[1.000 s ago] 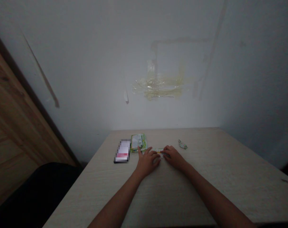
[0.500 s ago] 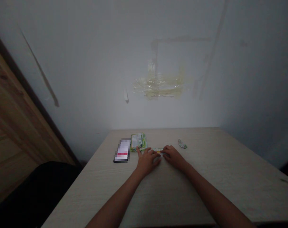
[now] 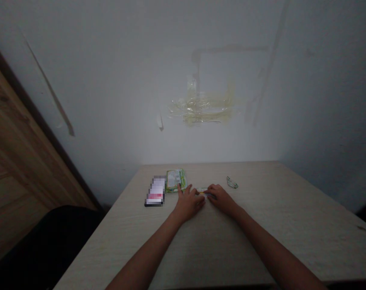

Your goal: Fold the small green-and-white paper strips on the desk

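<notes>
Between my hands on the table lies a small flat piece with white, green and yellow print (image 3: 202, 190); its kind is too small to make out. My left hand (image 3: 187, 204) has thumb and forefinger closed on its left end, with the other fingers spread toward the green packet. From the right, my right hand (image 3: 221, 198) pinches the other end, its fingers bent together. Just beyond my left fingertips rests a green and white printed packet (image 3: 176, 179), lying flat. The fingers partly cover the small piece.
A phone (image 3: 155, 191) with a blurred screen lies left of the packet. A crumpled green and white scrap (image 3: 232, 183) sits to the right on the pale table (image 3: 279, 225). Behind the table rises a wall (image 3: 116, 100) with clear tape; a dark chair (image 3: 65, 237) stands at left.
My left hand has shifted slightly right, and its thumb and forefinger have drawn in on the small piece. The right hand has hardly moved.
</notes>
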Motion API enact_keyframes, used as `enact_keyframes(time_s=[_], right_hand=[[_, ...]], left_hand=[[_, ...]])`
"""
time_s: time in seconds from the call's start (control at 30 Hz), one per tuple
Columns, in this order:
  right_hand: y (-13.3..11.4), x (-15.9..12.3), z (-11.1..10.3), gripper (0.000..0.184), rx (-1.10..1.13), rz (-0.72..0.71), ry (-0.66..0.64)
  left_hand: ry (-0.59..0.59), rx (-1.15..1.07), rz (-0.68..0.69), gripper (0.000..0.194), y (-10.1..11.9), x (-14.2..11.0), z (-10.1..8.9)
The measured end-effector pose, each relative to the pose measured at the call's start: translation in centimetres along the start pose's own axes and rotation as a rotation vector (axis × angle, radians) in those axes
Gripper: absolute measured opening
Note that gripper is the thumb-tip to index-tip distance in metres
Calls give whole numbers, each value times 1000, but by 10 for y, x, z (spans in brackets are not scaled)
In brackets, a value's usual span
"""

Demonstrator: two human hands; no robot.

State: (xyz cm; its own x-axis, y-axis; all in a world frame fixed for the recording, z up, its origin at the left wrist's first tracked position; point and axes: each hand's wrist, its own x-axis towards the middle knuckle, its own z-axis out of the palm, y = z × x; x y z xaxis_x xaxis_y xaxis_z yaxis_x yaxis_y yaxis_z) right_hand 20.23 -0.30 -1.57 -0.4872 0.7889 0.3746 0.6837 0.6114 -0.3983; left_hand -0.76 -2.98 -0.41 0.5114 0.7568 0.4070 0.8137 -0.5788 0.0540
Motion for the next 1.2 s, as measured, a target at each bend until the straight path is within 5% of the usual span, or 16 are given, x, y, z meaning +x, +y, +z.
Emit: enact_keyframes(time_s=[0.47, 0.83, 1.2], right_hand=[[4, 0, -4, 31, 59, -25, -23], [3, 1, -6, 30, 75, -24, -27], [2, 0, -8, 31, 75, -31, -27]], left_hand=[[-87, -148, -68, 27, -11, -3, 5], [-50, -12, 96, 26, -12, 0, -2], [-4, -60, 70, 27, -11, -6, 3]])
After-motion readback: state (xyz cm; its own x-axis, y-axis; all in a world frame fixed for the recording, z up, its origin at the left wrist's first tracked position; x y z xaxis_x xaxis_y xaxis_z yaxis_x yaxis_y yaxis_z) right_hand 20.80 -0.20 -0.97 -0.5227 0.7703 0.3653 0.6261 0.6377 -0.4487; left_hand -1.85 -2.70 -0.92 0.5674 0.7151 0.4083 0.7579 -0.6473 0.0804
